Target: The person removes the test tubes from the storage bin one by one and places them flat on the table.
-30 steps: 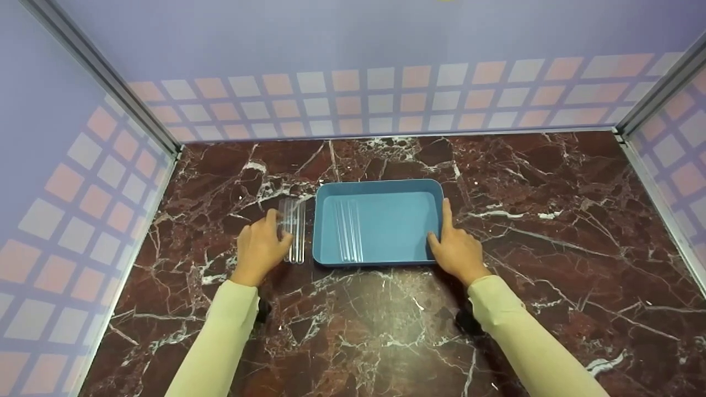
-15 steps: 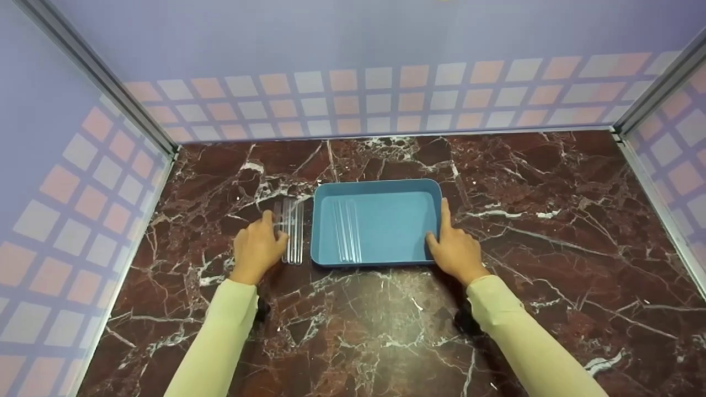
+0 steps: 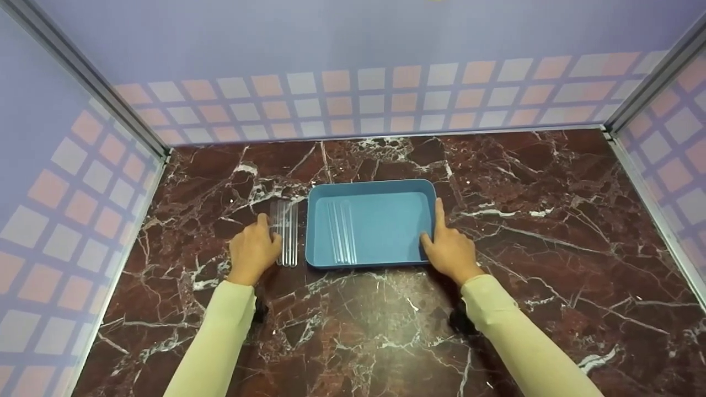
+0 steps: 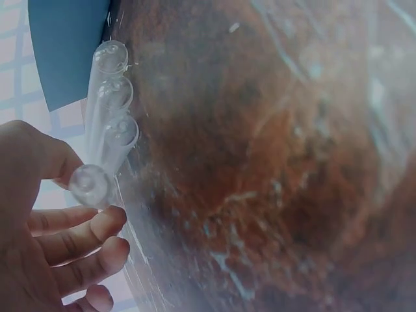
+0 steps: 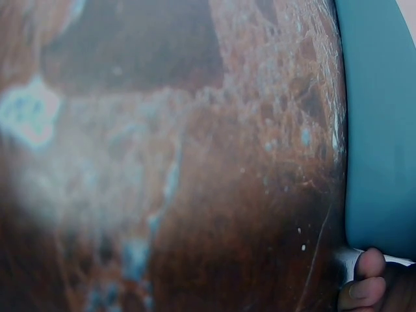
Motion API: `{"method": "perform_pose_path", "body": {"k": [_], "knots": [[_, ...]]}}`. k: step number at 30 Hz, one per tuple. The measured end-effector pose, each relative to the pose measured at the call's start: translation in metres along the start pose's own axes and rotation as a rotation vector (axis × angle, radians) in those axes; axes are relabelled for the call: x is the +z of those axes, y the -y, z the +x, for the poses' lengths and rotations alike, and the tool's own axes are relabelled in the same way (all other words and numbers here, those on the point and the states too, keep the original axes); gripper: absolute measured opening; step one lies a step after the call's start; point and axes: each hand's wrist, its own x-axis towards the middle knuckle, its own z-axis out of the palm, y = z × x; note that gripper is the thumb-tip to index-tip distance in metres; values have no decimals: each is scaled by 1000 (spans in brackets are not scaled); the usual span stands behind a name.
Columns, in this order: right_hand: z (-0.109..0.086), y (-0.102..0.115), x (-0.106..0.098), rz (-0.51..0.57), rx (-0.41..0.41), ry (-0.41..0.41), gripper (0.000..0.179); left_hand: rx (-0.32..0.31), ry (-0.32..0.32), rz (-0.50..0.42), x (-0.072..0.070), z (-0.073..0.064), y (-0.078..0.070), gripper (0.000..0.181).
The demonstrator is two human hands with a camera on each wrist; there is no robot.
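Note:
Several clear glass test tubes [image 3: 293, 237] lie side by side on the marble-patterned tabletop, left of a blue rectangular tray [image 3: 389, 229]. My left hand [image 3: 253, 248] is at the row's left side. In the left wrist view its thumb and index finger pinch the nearest test tube [image 4: 91, 185], beside the rounded ends of the other tubes [image 4: 116, 93]. More clear tubes [image 3: 343, 234] lie inside the tray, toward its left. My right hand [image 3: 452, 251] grips the tray's right wall, thumb over the rim and index finger straight along the outside; its other fingers are hidden in the head view.
A lilac wall [image 3: 353, 38] with pink and white squares closes off the back. Similar panels stand at left [image 3: 49, 182] and right [image 3: 684, 121], with metal strips at the corners. The dark red tabletop [image 3: 551, 264] extends around the tray.
The head view has shifted a little, carrying everything leftward in it. My left hand has moved slightly left relative to the tray, showing more of the tubes. The right hand keeps its grip.

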Motion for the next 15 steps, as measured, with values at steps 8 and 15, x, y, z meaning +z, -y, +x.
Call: {"method": "perform_pose_path", "body": {"k": [8,15], "knots": [[0,1,0,-5,-2,-1,79,-4,16,-1,-1,1,-1,25],[-1,0,-1,-1,0,6,79,0,-4,1,-9,0,-7,21]]}}
